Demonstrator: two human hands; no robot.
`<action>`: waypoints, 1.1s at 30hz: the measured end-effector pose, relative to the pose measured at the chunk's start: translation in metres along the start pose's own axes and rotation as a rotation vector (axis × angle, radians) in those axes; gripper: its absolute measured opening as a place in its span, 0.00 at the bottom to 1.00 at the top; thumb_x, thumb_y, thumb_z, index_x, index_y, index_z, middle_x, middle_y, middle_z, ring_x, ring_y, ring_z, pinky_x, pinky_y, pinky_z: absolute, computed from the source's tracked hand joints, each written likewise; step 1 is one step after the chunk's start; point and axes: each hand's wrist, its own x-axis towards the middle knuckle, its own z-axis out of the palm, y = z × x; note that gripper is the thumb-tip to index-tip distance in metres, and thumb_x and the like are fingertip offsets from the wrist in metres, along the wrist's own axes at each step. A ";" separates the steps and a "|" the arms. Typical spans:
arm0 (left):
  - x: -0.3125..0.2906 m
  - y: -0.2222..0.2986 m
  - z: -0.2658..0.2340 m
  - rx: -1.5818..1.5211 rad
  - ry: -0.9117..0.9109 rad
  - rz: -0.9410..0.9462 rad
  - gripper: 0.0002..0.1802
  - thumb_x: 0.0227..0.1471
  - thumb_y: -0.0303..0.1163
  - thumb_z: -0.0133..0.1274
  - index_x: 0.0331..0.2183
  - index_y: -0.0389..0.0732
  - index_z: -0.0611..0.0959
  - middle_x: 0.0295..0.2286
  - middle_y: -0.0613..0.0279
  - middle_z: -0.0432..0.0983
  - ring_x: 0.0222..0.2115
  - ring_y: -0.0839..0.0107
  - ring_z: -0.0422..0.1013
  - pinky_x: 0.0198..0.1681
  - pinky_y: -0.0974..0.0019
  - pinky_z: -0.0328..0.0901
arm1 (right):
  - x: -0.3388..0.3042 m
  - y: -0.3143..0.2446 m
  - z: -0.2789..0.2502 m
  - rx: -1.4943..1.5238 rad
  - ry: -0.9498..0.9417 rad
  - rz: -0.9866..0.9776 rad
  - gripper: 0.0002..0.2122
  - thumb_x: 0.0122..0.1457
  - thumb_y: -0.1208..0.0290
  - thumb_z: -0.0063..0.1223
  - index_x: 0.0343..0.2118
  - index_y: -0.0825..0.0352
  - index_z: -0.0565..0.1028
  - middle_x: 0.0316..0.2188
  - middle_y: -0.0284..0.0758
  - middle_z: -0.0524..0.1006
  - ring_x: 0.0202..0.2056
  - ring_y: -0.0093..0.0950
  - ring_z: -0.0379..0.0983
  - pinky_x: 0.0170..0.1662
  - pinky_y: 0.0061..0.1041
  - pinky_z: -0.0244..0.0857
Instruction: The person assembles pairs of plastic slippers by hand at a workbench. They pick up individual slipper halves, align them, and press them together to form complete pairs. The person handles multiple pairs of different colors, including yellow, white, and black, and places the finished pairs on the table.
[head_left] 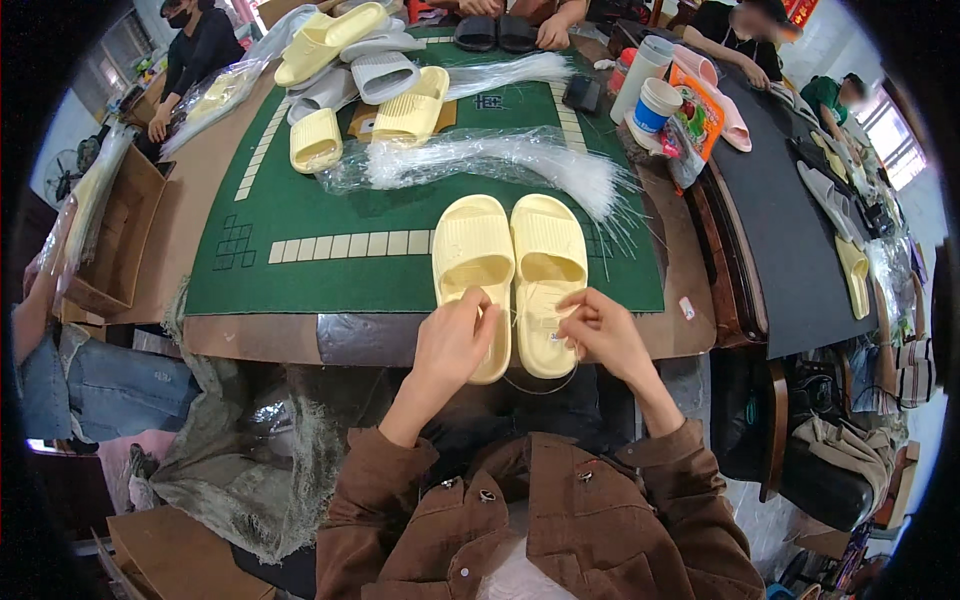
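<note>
A pair of pale yellow slide sandals lies side by side at the table's near edge, the left slide (473, 235) touching the right slide (549, 240), toes pointing away from me. Over the left slide's heel, my left hand (455, 338) is closed in a pinch. My right hand (603, 332) pinches above the heel of the right slide. Between them runs a thin clear plastic strand (540, 391), its loop hanging below the heels; its ends at my fingertips are too fine to make out. Beyond the slides lies a bundle of similar clear strands (500, 160) in plastic film.
Grey slides (384, 77) and more yellow slides (411, 106) are heaped at the far left of the green mat (330, 205). A white-and-blue cup (655, 105) stands far right. An open cardboard box (118, 230) is at left. Other people work around the table.
</note>
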 end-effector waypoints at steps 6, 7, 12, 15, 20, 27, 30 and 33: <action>0.008 -0.009 0.017 0.241 0.102 0.237 0.15 0.54 0.33 0.53 0.39 0.31 0.73 0.43 0.42 0.70 0.43 0.48 0.67 0.44 0.53 0.63 | -0.008 -0.013 0.006 -0.157 0.041 0.008 0.06 0.58 0.79 0.47 0.38 0.71 0.70 0.23 0.31 0.73 0.19 0.14 0.68 0.21 0.14 0.61; 0.008 -0.009 0.019 0.253 0.158 0.281 0.18 0.55 0.34 0.52 0.41 0.29 0.72 0.44 0.40 0.68 0.45 0.47 0.66 0.46 0.52 0.62 | -0.006 -0.012 0.005 -0.169 0.052 -0.008 0.07 0.58 0.79 0.47 0.39 0.71 0.71 0.23 0.31 0.73 0.20 0.14 0.68 0.22 0.14 0.62; 0.014 -0.016 0.030 0.337 0.270 0.395 0.29 0.59 0.40 0.48 0.50 0.24 0.66 0.46 0.35 0.63 0.48 0.42 0.62 0.53 0.51 0.59 | 0.019 0.000 0.021 -0.407 0.164 -0.333 0.12 0.58 0.77 0.50 0.44 0.74 0.71 0.32 0.44 0.74 0.32 0.34 0.74 0.35 0.29 0.68; 0.027 -0.003 0.022 0.122 0.006 0.175 0.31 0.59 0.46 0.47 0.48 0.24 0.67 0.46 0.34 0.64 0.48 0.41 0.63 0.51 0.50 0.60 | 0.038 0.009 0.029 -0.586 0.234 -0.513 0.16 0.53 0.78 0.52 0.46 0.75 0.69 0.41 0.50 0.71 0.44 0.47 0.68 0.46 0.39 0.64; 0.041 -0.013 0.028 0.204 0.046 0.188 0.35 0.57 0.55 0.46 0.36 0.24 0.75 0.38 0.34 0.70 0.38 0.42 0.69 0.43 0.50 0.65 | 0.064 0.019 0.036 -0.855 0.235 -0.472 0.13 0.51 0.78 0.50 0.40 0.75 0.70 0.39 0.51 0.72 0.44 0.49 0.66 0.48 0.42 0.62; 0.074 -0.011 0.019 0.211 -0.312 0.044 0.38 0.57 0.58 0.44 0.38 0.24 0.75 0.33 0.35 0.75 0.36 0.41 0.72 0.41 0.50 0.68 | 0.088 0.024 0.033 -0.904 0.237 -0.305 0.06 0.51 0.75 0.47 0.26 0.72 0.75 0.22 0.51 0.76 0.28 0.50 0.74 0.34 0.45 0.67; 0.073 -0.012 0.019 0.230 -0.290 0.038 0.35 0.59 0.55 0.43 0.34 0.24 0.77 0.29 0.36 0.76 0.33 0.43 0.74 0.38 0.50 0.69 | 0.088 0.017 0.039 -0.857 0.261 -0.312 0.08 0.52 0.74 0.45 0.25 0.72 0.75 0.23 0.52 0.76 0.28 0.50 0.74 0.35 0.45 0.67; 0.065 -0.023 0.037 0.227 -0.085 0.160 0.34 0.59 0.53 0.42 0.29 0.25 0.78 0.25 0.38 0.76 0.28 0.44 0.74 0.33 0.50 0.70 | 0.089 0.022 0.035 -0.844 0.253 -0.303 0.09 0.53 0.74 0.43 0.26 0.73 0.75 0.22 0.50 0.76 0.28 0.50 0.74 0.35 0.43 0.67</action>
